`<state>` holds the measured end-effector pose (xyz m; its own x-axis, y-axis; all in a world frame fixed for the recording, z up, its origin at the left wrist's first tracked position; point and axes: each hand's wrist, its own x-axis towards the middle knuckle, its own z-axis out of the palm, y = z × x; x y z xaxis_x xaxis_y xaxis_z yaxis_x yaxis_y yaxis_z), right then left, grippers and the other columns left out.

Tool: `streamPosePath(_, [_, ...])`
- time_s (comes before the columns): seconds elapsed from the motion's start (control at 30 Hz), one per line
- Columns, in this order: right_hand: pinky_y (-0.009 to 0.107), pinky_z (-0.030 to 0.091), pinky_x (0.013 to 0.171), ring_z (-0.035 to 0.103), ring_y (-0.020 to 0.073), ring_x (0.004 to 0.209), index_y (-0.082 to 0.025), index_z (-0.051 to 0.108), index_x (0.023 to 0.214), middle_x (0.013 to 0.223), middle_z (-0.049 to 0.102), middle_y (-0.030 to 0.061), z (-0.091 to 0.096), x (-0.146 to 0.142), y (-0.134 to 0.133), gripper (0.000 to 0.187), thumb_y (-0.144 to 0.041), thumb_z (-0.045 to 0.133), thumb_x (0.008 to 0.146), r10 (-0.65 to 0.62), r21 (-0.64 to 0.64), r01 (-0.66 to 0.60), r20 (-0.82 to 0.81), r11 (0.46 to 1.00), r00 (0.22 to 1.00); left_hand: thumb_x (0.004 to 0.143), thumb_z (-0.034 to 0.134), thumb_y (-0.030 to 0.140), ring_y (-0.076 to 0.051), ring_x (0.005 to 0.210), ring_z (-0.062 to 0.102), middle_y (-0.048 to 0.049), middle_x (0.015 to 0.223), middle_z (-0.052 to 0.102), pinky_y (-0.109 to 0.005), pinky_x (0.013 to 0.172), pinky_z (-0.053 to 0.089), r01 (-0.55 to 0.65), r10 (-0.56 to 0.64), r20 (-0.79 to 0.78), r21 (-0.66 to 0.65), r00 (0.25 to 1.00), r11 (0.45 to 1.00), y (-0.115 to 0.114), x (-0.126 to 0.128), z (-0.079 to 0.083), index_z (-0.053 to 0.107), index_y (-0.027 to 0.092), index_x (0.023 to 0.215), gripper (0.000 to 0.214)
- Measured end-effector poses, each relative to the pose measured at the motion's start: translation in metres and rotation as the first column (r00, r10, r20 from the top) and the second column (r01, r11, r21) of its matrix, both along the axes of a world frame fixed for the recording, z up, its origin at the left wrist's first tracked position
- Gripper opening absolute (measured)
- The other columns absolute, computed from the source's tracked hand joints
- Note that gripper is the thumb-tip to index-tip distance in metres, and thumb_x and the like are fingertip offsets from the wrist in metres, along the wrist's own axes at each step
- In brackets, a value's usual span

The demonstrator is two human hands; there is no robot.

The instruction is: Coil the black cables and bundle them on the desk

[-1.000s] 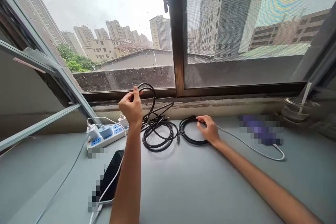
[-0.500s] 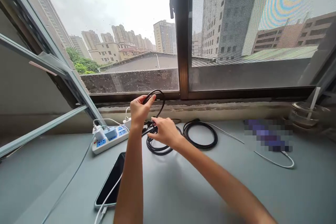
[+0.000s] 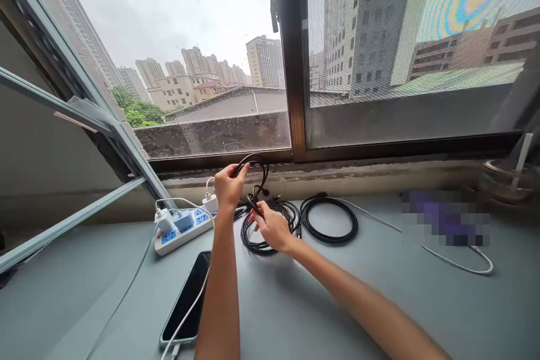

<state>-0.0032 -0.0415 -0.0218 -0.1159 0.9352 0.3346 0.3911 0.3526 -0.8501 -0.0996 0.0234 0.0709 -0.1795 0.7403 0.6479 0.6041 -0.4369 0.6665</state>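
Observation:
My left hand (image 3: pixel 228 187) is raised above the grey sill, its fingers pinched on a loop of a black cable (image 3: pixel 258 167). The rest of that cable lies in loose coils (image 3: pixel 270 225) on the sill below. My right hand (image 3: pixel 273 227) is closed on a lower strand of the same cable, just right of my left wrist. A second black cable (image 3: pixel 329 220) lies neatly coiled on the sill to the right, untouched.
A white power strip (image 3: pixel 181 227) with plugs and a charger sits left of the cables. A phone (image 3: pixel 189 299) lies face up near my left forearm with a white lead attached. A white cable (image 3: pixel 442 252) runs right. A glass jar (image 3: pixel 504 179) stands at the far right by the window frame.
My right hand left the coiled cable on the right and came over to the tangled cable, closing on a strand. My left hand kept its raised hold on the loop.

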Motion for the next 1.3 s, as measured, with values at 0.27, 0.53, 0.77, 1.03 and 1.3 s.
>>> streamPosePath(0.27, [0.023, 0.041, 0.061, 0.061, 0.0104, 0.055, -0.024, 0.043, 0.097, 0.085, 0.066, -0.0049, 0.003, 0.008, -0.013, 0.021, -0.039, 0.029, 0.097, -0.081, 0.112, 0.106, -0.207, 0.988, 0.975, 0.071, 0.06, 0.045, -0.013, 0.06, 0.055, -0.0033, 0.068, 0.065, -0.023, 0.058, 0.039, -0.125, 0.122, 0.117, 0.014, 0.986, 0.992, 0.015, -0.006, -0.016, 0.066, 0.016, 0.072, 0.03])
streamPosePath(0.53, [0.022, 0.039, 0.054, 0.057, 0.0114, 0.049, -0.024, 0.048, 0.102, 0.067, 0.063, -0.0058, -0.003, 0.012, -0.015, 0.024, -0.039, 0.03, 0.096, -0.144, 0.143, 0.174, -0.197, 0.974, 0.97, 0.076, 0.055, 0.043, -0.013, 0.061, 0.053, -0.0023, 0.068, 0.061, -0.024, 0.059, 0.039, -0.201, 0.191, 0.198, 0.032, 0.961, 0.979, 0.012, -0.004, -0.011, 0.06, 0.017, 0.077, 0.027])
streamPosePath(0.77, [0.023, 0.037, 0.061, 0.064, 0.0144, 0.067, -0.022, 0.053, 0.106, 0.071, 0.068, -0.0038, -0.015, 0.005, -0.025, 0.02, -0.025, 0.039, 0.092, -0.143, 0.161, 0.132, 0.06, 0.978, 0.988, 0.078, 0.058, 0.038, -0.009, 0.054, 0.046, 0.0023, 0.065, 0.051, -0.023, 0.053, 0.037, -0.325, 0.156, 0.429, 0.357, 0.89, 0.876, -0.005, -0.004, 0.018, 0.053, 0.016, 0.078, 0.022])
streamPosePath(1.03, [0.027, 0.04, 0.067, 0.065, 0.0202, 0.084, -0.016, 0.045, 0.127, 0.097, 0.069, 0.0061, -0.02, 0.002, -0.026, 0.051, -0.003, 0.049, 0.078, -0.047, 0.096, 0.008, 0.415, 0.995, 0.909, 0.081, 0.062, 0.038, 0.001, 0.039, 0.034, 0.0086, 0.062, 0.038, -0.02, 0.037, 0.025, -0.086, -0.247, 0.509, 0.544, 0.824, 0.834, -0.044, 0.02, 0.051, 0.046, 0.019, 0.079, 0.025])
streamPosePath(1.3, [0.032, 0.041, 0.081, 0.062, 0.0188, 0.09, -0.022, 0.067, 0.096, 0.097, 0.067, 0.0004, 0.021, 0.031, -0.02, 0.034, -0.032, 0.08, 0.066, 0.094, 0.082, -0.164, 0.544, 0.983, 0.834, 0.081, 0.061, 0.034, 0.0, 0.035, 0.031, 0.0095, 0.058, 0.034, -0.021, 0.032, 0.018, -0.025, -0.367, 0.469, 0.643, 0.803, 0.766, -0.064, 0.028, 0.06, 0.043, 0.02, 0.076, 0.024])
